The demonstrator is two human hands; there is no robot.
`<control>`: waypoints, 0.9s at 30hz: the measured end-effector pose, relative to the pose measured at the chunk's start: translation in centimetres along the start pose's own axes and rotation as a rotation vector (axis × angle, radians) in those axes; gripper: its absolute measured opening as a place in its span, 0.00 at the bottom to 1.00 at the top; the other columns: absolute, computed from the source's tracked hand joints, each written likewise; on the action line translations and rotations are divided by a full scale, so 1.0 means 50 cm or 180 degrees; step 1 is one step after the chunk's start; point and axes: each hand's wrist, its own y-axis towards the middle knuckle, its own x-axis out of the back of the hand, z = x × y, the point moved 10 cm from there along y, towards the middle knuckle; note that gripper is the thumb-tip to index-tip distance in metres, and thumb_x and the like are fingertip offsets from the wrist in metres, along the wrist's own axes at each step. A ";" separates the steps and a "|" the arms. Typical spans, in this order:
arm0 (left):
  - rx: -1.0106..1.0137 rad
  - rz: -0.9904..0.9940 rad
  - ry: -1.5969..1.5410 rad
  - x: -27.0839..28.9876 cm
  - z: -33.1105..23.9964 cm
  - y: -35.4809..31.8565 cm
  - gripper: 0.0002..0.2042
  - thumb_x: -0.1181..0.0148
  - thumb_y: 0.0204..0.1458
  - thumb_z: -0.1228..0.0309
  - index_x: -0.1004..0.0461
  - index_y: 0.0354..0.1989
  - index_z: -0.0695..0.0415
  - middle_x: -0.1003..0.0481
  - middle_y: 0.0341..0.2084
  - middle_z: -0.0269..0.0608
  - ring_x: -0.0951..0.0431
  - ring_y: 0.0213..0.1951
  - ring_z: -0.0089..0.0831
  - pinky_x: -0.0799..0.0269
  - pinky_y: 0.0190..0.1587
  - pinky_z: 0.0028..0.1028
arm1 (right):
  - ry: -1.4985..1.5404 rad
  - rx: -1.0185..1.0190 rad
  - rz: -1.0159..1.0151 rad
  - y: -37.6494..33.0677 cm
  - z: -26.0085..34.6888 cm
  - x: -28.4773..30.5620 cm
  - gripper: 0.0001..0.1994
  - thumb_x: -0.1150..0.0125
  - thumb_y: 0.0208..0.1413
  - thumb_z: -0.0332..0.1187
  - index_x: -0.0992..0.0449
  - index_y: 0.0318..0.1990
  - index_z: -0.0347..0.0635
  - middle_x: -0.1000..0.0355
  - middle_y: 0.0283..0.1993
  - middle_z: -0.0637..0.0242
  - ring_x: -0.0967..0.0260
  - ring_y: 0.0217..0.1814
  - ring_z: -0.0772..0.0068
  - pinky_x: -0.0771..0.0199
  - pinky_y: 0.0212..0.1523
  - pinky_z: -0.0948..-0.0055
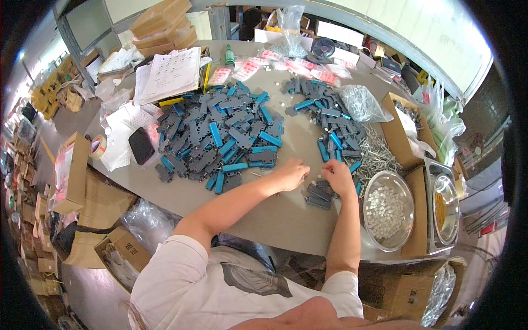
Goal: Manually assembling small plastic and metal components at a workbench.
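My left hand (291, 173) rests on the grey table (275, 214), its fingers curled together near some small white bits; what it pinches is too small to make out. My right hand (338, 177) lies just to its right, fingers bent down onto a dark grey plastic part (319, 195) at the near end of a smaller heap. A big pile of grey and blue plastic parts (220, 137) lies left of both hands. A second pile of the same parts (330, 118) stretches away behind my right hand.
A round steel bowl of small white pieces (388, 212) sits right of my right hand, beside a steel tray (445, 206). Loose metal screws (377, 157), a cardboard box (401, 129), papers (168, 74), a black phone (141, 146) and a tape roll (97, 146) ring the table.
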 end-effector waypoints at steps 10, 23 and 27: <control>0.1352 0.0162 -0.5132 -0.044 0.052 0.019 0.07 0.49 0.45 0.74 0.30 0.33 0.57 0.27 0.29 0.38 0.33 0.25 0.16 0.38 0.25 0.18 | -0.1443 0.0169 -0.0178 -0.004 0.029 -0.010 0.09 0.43 0.47 0.34 0.24 0.32 0.39 0.26 0.35 0.50 0.29 0.41 0.47 0.30 0.44 0.57; -0.0803 0.0129 0.0311 -0.044 -0.032 0.026 0.07 0.45 0.51 0.70 0.32 0.35 0.60 0.28 0.34 0.51 0.29 0.43 0.49 0.33 0.44 0.41 | -0.1713 -0.0250 -0.0763 -0.009 0.009 0.069 0.13 0.42 0.50 0.39 0.23 0.32 0.37 0.24 0.33 0.54 0.27 0.37 0.53 0.28 0.40 0.61; -0.0200 0.0029 -0.0777 0.001 -0.031 0.028 0.09 0.48 0.55 0.68 0.33 0.35 0.62 0.27 0.32 0.50 0.27 0.39 0.47 0.32 0.40 0.40 | -0.2207 -0.0569 -0.0413 -0.033 0.008 0.072 0.12 0.35 0.45 0.39 0.21 0.33 0.42 0.25 0.35 0.53 0.27 0.41 0.50 0.27 0.42 0.58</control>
